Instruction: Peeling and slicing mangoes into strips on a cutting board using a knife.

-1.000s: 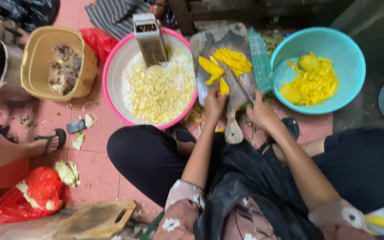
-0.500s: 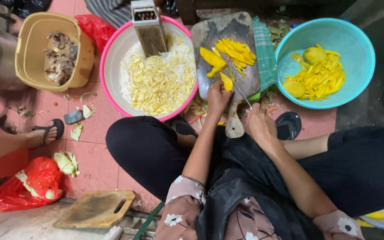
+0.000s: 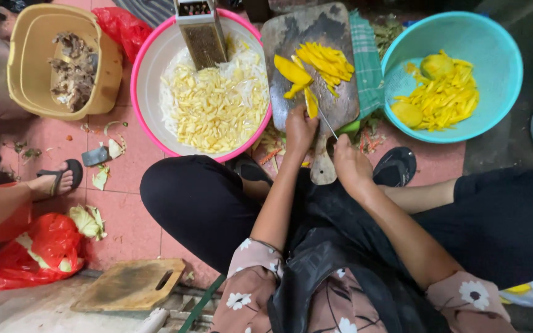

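left hand [image 3: 299, 131]: fingers closed on yellow fruit piece [image 3: 311, 102] on wooden cutting board [image 3: 306, 37]
right hand [image 3: 351, 163]: fist clamped around knife [image 3: 326, 120], blade beside the piece

Cutting board [image 3: 334, 105] hemmed: pink basin [image 3: 149, 123] with grater [image 3: 202, 34] left, teal basin [image 3: 495, 68] right. Bare red floor [image 3: 128, 216] lower left, probably passable; sandalled foot [image 3: 60, 179] nearby.
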